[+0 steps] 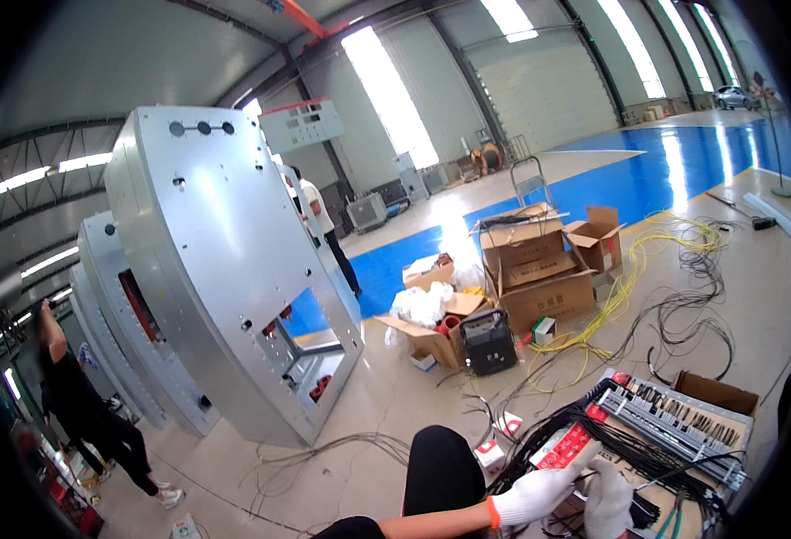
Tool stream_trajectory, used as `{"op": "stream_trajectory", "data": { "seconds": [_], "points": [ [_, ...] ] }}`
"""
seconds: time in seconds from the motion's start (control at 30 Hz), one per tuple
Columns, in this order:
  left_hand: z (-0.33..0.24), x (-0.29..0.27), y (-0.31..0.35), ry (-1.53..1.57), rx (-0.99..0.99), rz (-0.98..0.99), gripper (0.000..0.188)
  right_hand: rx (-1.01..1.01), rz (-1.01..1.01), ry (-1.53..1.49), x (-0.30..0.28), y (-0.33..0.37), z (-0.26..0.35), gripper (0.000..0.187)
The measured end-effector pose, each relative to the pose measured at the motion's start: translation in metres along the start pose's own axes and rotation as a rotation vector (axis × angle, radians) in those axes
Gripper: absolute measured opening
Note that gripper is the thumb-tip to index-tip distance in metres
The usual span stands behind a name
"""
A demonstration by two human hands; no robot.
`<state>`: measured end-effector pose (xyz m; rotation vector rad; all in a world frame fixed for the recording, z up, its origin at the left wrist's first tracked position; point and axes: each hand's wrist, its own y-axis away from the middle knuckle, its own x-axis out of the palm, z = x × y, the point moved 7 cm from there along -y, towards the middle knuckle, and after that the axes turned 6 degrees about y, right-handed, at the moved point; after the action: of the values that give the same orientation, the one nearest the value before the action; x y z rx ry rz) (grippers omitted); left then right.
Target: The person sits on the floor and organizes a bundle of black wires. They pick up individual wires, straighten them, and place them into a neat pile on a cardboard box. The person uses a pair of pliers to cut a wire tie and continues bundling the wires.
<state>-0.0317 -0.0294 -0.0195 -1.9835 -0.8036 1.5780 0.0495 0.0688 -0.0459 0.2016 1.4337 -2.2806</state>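
My left hand [539,496], in a white glove with an orange cuff, reaches in from the lower edge, fingers closed together and pointing up and right. Beside it, my right hand [607,501], gloved in white too, is curled with its fingers bent. A thin black wire [674,471] runs out from the right hand; what lies between the left fingertips is too small to tell. Both hands are over a panel [656,409] with metal rails, rows of components and bundled black wires [584,418]. Green-handled pliers [674,516] lie right of my hands.
Small white-and-red boxes [490,456] sit by my knee. Yellow cable [611,314] and black cables [683,314] sprawl over the floor. Farther off are cardboard boxes [548,296], a black case [488,346] and a tall metal cabinet [225,269]. People [99,404] stand at left and behind the cabinet.
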Motion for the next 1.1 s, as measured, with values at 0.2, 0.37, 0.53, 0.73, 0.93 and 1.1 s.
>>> {"op": "stream_trajectory", "data": {
  "seconds": [0.2, 0.37, 0.53, 0.73, 0.93, 1.1],
  "points": [
    [0.032, -0.158, 0.018, -0.047, -0.449, -0.029, 0.044, 0.51, -0.022, -0.268, -0.031, -0.006, -0.124, 0.02],
    [0.048, -0.265, 0.024, -0.725, -0.186, -0.264, 0.04, 0.466, -0.011, -0.297, -0.036, -0.019, -0.112, 0.022],
    [0.073, -0.383, 0.122, -0.939, -0.49, -0.552, 0.027, 0.597, 0.03, -0.371, -0.032, -0.018, -0.1, 0.019],
    [0.16, -0.405, 0.248, -1.088, -0.865, -0.007, 0.029, 0.423, 0.437, -0.288, 0.003, 0.003, -0.059, 0.02],
    [0.193, -0.315, 0.488, -0.807, -1.398, 0.569, 0.03, 0.304, 0.616, -0.448, 0.022, 0.0, -0.004, 0.021],
    [0.146, -0.24, 0.647, -0.265, -1.79, 1.045, 0.043, 0.253, 0.687, -0.552, 0.031, 0.0, 0.012, 0.019]
  ]
}}
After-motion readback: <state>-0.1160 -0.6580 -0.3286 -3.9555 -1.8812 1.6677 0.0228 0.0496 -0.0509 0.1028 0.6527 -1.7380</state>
